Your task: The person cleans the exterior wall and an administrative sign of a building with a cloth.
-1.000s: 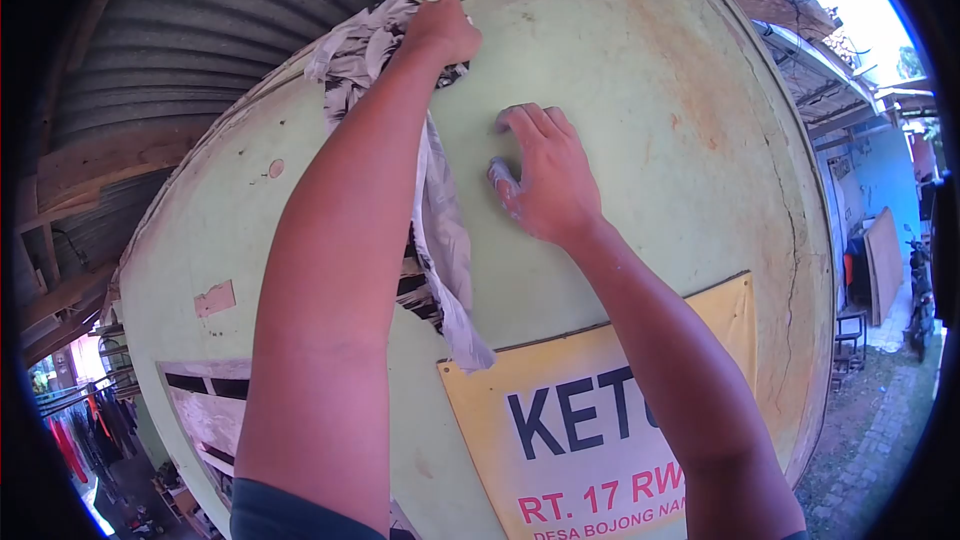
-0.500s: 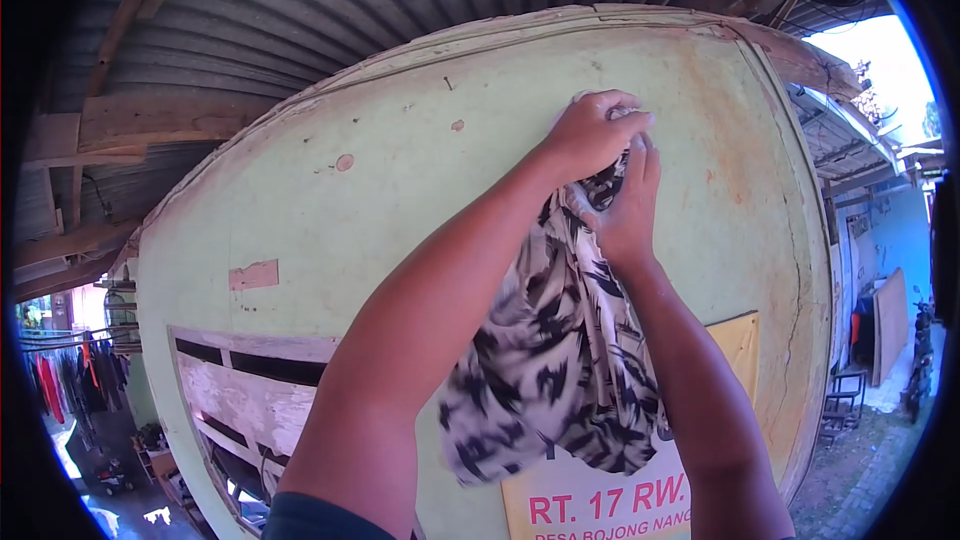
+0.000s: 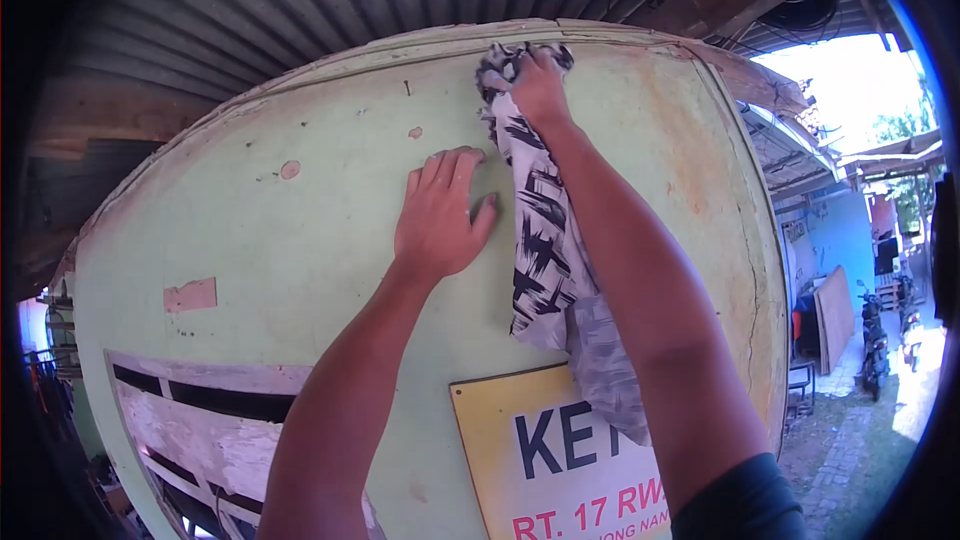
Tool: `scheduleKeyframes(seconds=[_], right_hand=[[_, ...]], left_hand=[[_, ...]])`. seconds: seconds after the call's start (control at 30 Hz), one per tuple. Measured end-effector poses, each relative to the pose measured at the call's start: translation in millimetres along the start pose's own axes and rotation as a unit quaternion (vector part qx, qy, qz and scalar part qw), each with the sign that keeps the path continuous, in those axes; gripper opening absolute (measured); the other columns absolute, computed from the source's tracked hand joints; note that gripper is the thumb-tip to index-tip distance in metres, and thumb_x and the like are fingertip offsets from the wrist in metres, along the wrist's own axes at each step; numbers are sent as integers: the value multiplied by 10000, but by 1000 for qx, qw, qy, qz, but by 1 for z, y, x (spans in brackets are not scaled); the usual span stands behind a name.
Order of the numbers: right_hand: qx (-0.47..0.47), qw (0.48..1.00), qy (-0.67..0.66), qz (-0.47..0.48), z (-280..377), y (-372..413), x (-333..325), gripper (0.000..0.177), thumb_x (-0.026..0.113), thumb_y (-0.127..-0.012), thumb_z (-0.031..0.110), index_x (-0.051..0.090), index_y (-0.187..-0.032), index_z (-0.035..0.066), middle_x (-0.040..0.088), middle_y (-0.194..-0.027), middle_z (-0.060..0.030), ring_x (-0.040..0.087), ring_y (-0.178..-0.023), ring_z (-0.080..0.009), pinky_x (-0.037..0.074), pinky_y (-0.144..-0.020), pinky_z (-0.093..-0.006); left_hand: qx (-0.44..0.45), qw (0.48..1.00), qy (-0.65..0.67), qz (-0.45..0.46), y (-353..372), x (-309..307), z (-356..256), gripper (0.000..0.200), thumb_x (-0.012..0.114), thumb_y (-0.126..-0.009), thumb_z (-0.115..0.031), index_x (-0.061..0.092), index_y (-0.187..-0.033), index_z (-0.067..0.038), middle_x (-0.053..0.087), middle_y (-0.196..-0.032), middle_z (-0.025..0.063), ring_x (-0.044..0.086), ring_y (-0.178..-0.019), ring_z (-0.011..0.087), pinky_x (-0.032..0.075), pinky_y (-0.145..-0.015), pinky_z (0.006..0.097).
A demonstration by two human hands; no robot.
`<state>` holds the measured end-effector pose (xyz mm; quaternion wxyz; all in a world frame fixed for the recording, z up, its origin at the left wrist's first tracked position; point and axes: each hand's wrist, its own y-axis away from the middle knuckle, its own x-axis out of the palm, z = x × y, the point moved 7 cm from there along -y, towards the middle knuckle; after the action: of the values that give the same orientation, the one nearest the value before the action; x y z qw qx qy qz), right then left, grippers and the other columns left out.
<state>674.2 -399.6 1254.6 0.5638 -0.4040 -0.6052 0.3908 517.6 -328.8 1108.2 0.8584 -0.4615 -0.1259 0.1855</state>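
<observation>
Bunched in my right hand (image 3: 535, 90) is a black-and-white patterned cloth (image 3: 540, 240), pressed against the upper part of a pale green wall (image 3: 330, 240). The rest of the cloth hangs down beside my right forearm, its lower end over a yellow and white sign (image 3: 490, 430). My left hand (image 3: 440, 210) is lower and to the left, its fingers spread against the wall and holding nothing. Between my left hand and the cloth there is a small gap.
Above is a corrugated roof (image 3: 300, 0) with wooden beams. A slatted opening (image 3: 215, 405) is at the lower left of the wall. At the right stand a leaning board (image 3: 833, 320) and a motorcycle (image 3: 874, 345) along a paved path.
My left hand has let go of the cloth and moved left and down onto the wall. My right hand has moved up and left with the cloth. The view has shifted right.
</observation>
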Motion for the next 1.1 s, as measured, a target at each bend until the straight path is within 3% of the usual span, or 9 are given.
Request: scheduleKeyframes(seconds=[0.07, 0.17, 0.37, 0.47, 0.57, 0.7, 0.8, 0.9, 1.1], right_hand=[[-111, 971, 185, 100, 46, 0, 13, 540, 649, -943, 376, 637, -1421, 127, 547, -1485, -198, 504, -1406, -379, 428, -1179, -483], [-113, 959, 189, 176, 15, -23, 13, 550, 618, -932, 389, 634, -1443, 187, 535, -1533, -130, 498, -1436, -346, 420, -1195, -476], [24, 967, 227, 113, -127, -66, -48, 613, 617, -893, 299, 590, -1501, 219, 490, -1593, -95, 498, -1446, -358, 429, -1191, -485], [160, 963, 213, 28, -134, -46, -85, 621, 645, -876, 342, 615, -1476, 185, 483, -1600, -123, 503, -1432, -385, 434, -1186, -483], [155, 962, 225, -15, -121, -42, -71, 624, 663, -865, 380, 642, -1446, 155, 479, -1600, -163, 506, -1422, -400, 443, -1179, -478], [11, 983, 158, 94, -29, -33, -19, 638, 763, -843, 371, 655, -1412, 104, 507, -1572, -148, 495, -1427, -374, 438, -1194, -438], [-150, 970, 138, 134, 24, -13, 23, 608, 746, -842, 301, 646, -1434, 213, 514, -1559, -103, 519, -1405, -349, 443, -1192, -449], [-118, 969, 131, 175, 7, -15, -5, 602, 725, -818, 207, 653, -1415, 179, 524, -1552, -124, 525, -1407, -354, 438, -1191, -446], [78, 965, 249, 40, -216, -56, -116, 593, 606, -924, 235, 571, -1511, 159, 455, -1627, -120, 500, -1433, -401, 423, -1189, -492]], left_hand=[[8, 999, -36, -12, 2, 1, 11, 459, 641, -934, -258, 507, -1328, -65, 569, -1318, 137, 510, -1257, 325, 376, -1031, 438], [1, 999, -51, 1, 4, 2, 12, 461, 687, -886, -252, 547, -1289, -77, 565, -1280, 110, 515, -1211, 296, 381, -1023, 435], [7, 997, -81, 0, 6, 5, 7, 372, 663, -937, -285, 564, -1247, -103, 532, -1263, 85, 504, -1156, 270, 387, -984, 418], [-7, 998, -69, 4, 7, 8, 6, 333, 648, -954, -280, 572, -1229, -108, 517, -1283, 72, 497, -1142, 262, 387, -970, 405], [-17, 998, -53, 15, 7, 7, 4, 341, 646, -946, -260, 559, -1242, -115, 511, -1280, 70, 492, -1159, 268, 375, -982, 418], [-11, 998, -58, 12, 9, 4, 4, 327, 650, -944, -263, 567, -1223, -114, 517, -1293, 71, 498, -1172, 267, 375, -982, 419], [-5, 999, -46, 13, 11, 4, 4, 317, 656, -937, -256, 573, -1207, -113, 523, -1332, 73, 502, -1200, 270, 374, -991, 427], [1, 999, -49, 19, 10, 3, 4, 315, 656, -928, -238, 574, -1205, -113, 527, -1388, 81, 496, -1256, 279, 370, -1015, 437], [5, 996, -85, 14, 15, 3, 1, 350, 647, -931, -241, 574, -1248, -112, 525, -1432, 101, 489, -1299, 296, 367, -1069, 454]])
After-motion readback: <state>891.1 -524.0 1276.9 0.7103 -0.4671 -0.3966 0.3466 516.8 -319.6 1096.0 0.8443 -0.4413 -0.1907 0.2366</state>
